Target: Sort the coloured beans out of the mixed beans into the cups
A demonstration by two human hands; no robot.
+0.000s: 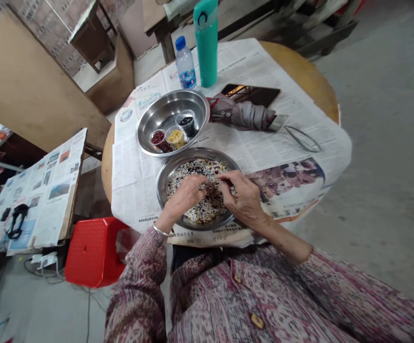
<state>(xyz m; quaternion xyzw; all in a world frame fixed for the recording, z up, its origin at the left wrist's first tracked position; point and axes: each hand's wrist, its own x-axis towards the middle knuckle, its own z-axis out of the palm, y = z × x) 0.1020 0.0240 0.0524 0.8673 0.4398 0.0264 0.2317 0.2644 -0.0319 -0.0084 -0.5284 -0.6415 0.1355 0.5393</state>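
A shallow steel bowl (161, 183) near the table's front edge holds a mix of white, black, yellow and dark red grains and beans (203, 209). Over its left half, my left hand (188, 193) has its fingers curled and pressed together at the mix; anything between them is too small to name. My right hand (241, 193) hovers over the right side, thumb and forefinger pinched, their contents not visible. Behind stands a second steel bowl (153, 114) with three clear cups: red beans (158, 138), yellow beans (176, 136) and black beans (186, 123).
Newspaper (131, 166) covers the round table (321, 90). At the back are a water bottle (186, 66), a teal flask (207, 47), a dark tablet-like slab (253, 94) and a folded umbrella (242, 113). A red stool (88, 252) stands at left beside another newspaper-covered table (49, 190).
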